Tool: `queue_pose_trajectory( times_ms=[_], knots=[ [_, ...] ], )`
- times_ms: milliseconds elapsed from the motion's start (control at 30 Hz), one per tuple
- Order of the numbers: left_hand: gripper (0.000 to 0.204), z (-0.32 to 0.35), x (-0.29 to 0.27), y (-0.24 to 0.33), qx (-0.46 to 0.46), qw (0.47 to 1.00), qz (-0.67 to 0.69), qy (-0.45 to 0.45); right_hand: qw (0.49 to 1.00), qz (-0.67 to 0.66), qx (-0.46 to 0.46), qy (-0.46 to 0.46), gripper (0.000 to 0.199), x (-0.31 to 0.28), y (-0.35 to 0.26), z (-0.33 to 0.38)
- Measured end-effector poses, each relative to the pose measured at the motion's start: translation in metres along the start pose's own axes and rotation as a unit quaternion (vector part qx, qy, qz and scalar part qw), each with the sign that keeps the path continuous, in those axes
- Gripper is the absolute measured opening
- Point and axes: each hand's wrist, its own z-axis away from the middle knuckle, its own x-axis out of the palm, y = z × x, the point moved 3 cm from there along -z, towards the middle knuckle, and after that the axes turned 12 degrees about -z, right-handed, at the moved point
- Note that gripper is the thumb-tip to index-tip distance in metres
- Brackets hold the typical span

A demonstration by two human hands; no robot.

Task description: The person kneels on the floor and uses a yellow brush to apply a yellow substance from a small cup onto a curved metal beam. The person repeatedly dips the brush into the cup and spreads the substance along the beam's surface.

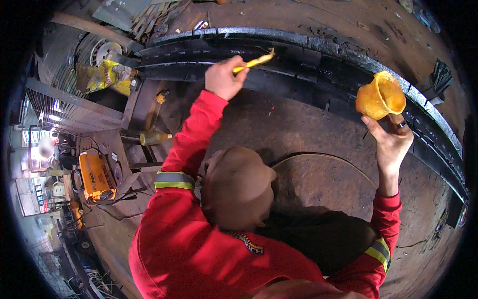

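Note:
My left hand (226, 77) is closed around the yellow handle of a thin brush (256, 62). The brush's pale, frayed tip reaches over a long, curved black metal beam (294, 62); whether it touches the metal I cannot tell. Out to the right, my right hand (393, 142) grips a yellow-orange, cup-like container (373, 99) from below, thumb on its near side. The container is tilted, with a wide uneven mouth, and hangs over the beam's right part. What it holds, if anything, is not clear.
An orange machine box (97, 177) with cables stands at left, near a bottle of yellowish liquid (155, 138). A yellow crumpled bag (107, 77) lies by metal bars. A dark bundle (439, 77) sits beyond the beam at right. A thin strip (323, 155) curves across the floor.

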Motion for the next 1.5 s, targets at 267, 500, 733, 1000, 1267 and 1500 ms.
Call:
queue_pose_trajectory(
  times_ms=[267,500,733,1000,1267,1500],
  knots=[
    [0.016,0.027,-0.017,-0.079,-0.226,0.96,-0.135,0.097,1.0,-0.02,0.003,0.005,0.045,-0.001,-0.001,0.001],
    [0.013,0.026,0.016,0.01,-0.227,0.966,0.015,0.124,0.999,-0.042,0.01,0.008,0.045,-0.003,-0.004,0.005],
    [0.016,0.011,0.025,0.087,-0.106,0.987,0.11,0.054,0.998,-0.06,0.019,0.015,0.045,-0.012,-0.012,0.009],
    [0.016,-0.003,0.001,0.042,-0.068,0.992,0.093,0.057,0.998,-0.054,0.016,0.011,0.045,-0.01,-0.012,0.009],
    [0.017,-0.009,-0.057,0.001,-0.158,0.975,-0.103,0.117,0.999,-0.031,0.004,0.025,0.045,-0.011,-0.01,0.007],
    [0.02,-0.037,-0.032,0.057,-0.061,0.996,0.058,-0.028,0.999,-0.037,0.001,0.019,0.047,-0.009,-0.011,0.008]
  ],
)
